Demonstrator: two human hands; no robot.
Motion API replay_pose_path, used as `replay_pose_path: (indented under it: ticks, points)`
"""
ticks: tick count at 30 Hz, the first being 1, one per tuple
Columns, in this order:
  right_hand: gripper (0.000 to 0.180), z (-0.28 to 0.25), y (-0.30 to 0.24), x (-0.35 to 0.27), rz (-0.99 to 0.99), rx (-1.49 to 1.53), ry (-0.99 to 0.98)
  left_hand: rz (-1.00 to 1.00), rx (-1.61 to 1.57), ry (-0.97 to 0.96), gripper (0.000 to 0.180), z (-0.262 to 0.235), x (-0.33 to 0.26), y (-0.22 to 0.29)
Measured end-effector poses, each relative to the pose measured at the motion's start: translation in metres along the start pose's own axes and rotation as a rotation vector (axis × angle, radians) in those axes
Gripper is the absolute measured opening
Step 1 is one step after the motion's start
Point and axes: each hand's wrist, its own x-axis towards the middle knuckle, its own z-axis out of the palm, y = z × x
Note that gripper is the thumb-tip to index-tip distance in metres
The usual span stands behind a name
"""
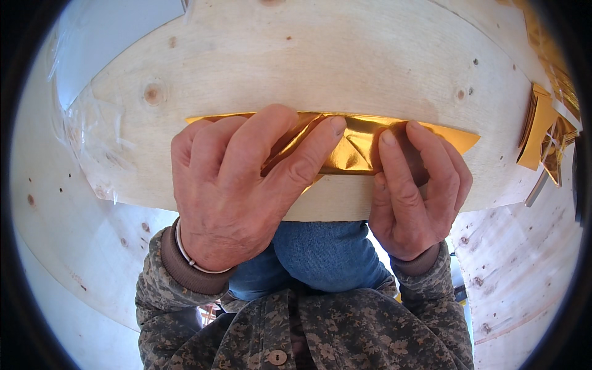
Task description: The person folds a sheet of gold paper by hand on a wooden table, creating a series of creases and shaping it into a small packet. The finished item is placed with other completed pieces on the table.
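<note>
Camouflage cloth fills the bottom of the view: the jacket (320, 333) of the person wearing the camera, with one round button showing. Just above it a knee in blue jeans (320, 256) rises between the two forearms.

Above the knee rests a pale wooden board (320, 55) with dark knots, lying across the lap. Both hands work on it. The left hand (237, 185), with a thin white band at the wrist, lies palm down, its fingers curled over and pressing the middle of a strip of shiny gold paper (364, 145). The right hand (416, 191) presses fingertips flat onto the strip just beside the left hand's fingertips. Both hands are closed down on the paper rather than spread open, holding a fold in place.

The gold strip runs left to right across the board, creased in the middle, its pointed right end sticking out past the right hand.

Further off, at the right rim, more gold sheets (542, 132) lie stacked. At the upper left, clear plastic wrap (80, 117) touches the board's edge.

The paper looks thin and slick, so a sliding fingertip could likely skew the crease, and hard pressure might tear or wrinkle it.
</note>
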Motion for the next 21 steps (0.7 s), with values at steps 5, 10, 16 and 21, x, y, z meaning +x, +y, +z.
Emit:
replay_pose_path:
  ticks: [5,10,16,21]
  points:
    - [0.038,0.0008,-0.0001,-0.0002,0.006,0.003,0.011,0.018,0.021,0.029,0.067,0.0039,0.0001,-0.0009]
    - [0.038,0.0004,0.0,-0.0006,0.004,-0.001,0.007,0.016,0.027,0.015,0.067,0.0025,-0.0005,-0.0007]
    - [0.039,0.0007,0.0007,-0.0011,-0.005,-0.004,0.003,0.024,0.03,0.031,0.065,0.0042,-0.0008,-0.0018]
    - [0.04,0.0003,0.0007,-0.0009,-0.005,-0.004,-0.005,0.028,0.012,0.047,0.065,0.0055,-0.001,-0.0027]
